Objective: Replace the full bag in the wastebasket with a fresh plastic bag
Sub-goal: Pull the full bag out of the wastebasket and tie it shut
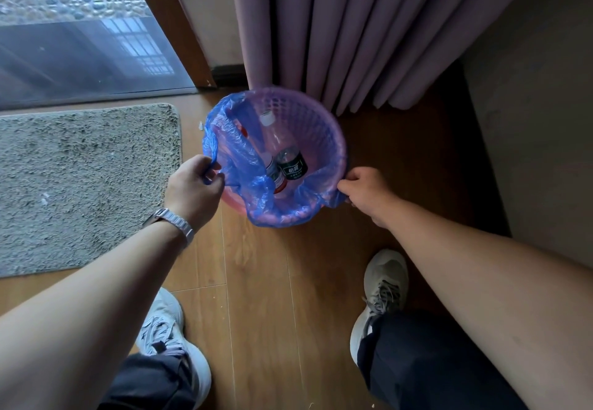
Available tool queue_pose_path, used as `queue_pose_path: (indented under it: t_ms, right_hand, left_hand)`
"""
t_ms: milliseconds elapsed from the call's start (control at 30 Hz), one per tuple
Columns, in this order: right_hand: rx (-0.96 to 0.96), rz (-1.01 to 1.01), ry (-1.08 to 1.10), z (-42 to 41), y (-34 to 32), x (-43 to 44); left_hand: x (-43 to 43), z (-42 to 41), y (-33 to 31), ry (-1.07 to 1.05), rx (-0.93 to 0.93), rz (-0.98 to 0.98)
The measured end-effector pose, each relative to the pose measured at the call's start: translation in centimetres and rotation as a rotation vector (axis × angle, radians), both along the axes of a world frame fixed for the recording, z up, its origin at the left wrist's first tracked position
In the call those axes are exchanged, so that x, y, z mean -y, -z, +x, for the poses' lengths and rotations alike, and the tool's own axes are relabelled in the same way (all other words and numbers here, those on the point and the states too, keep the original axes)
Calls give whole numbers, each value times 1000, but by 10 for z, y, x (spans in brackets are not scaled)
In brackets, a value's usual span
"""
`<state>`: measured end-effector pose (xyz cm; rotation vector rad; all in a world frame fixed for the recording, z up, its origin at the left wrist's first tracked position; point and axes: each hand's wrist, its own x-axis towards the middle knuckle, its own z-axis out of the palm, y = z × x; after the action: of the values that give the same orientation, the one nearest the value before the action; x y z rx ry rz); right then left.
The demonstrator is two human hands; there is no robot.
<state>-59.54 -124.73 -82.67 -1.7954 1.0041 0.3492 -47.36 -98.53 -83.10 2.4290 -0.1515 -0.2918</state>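
- The step in hand, as I judge it, is to free the blue bag (pixel 266 198) from the rim of the pink wastebasket (pixel 324 127), so that it can be lifted out.
- The left hand (pixel 192 185) is closed and pinches a fold of the bag at the left side of the rim.
- The right hand (pixel 369 194) is closed on the bag's edge at the right side of the rim, with the fingers curled under the plastic.
- To do it well, I would peel the edge off the rim all around, first at the near side and then at the far side, where the plastic seems to sit folded over the rim.
- Then both edges should come together above the middle, so that the bottles (pixel 282 159) stay inside when the bag goes up.
- The pull should be slow and straight up, because the film looks thin and could tear on the lattice wall.
- The wastebasket stands on the wooden floor (pixel 272 281), just beside the curtain (pixel 321 24) and near the grey mat (pixel 86 185).
- The bag is translucent blue and wrinkled; at the left it is already off the rim and bunched.
- Inside I see two or three plastic bottles, one with a dark label.
- No fresh bag is in view.
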Motion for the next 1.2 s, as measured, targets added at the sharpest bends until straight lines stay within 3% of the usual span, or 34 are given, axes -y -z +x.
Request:
queue_pose_path:
  t_ms: [167,367,700,833,1033,1200]
  right_hand:
    - [96,-266,-34,1,-13,1]
    - [239,-228,-182,7,-41,-10]
    - [500,-162,-115,38,-85,-44]
    - [524,-216,-123,44,-97,-48]
    - [523,-423,-223,45,-130,-44]
    - [422,-335,-161,24,-155,-48]
  left_hand:
    - [4,3,-11,14,47,15]
    - [14,8,-35,-8,108,-47]
    - [46,13,-84,4,174,-273]
    - [57,3,-99,84,176,-424]
    - [48,-2,-125,152,359,-451]
    - [29,-30,-151,133,359,-529]
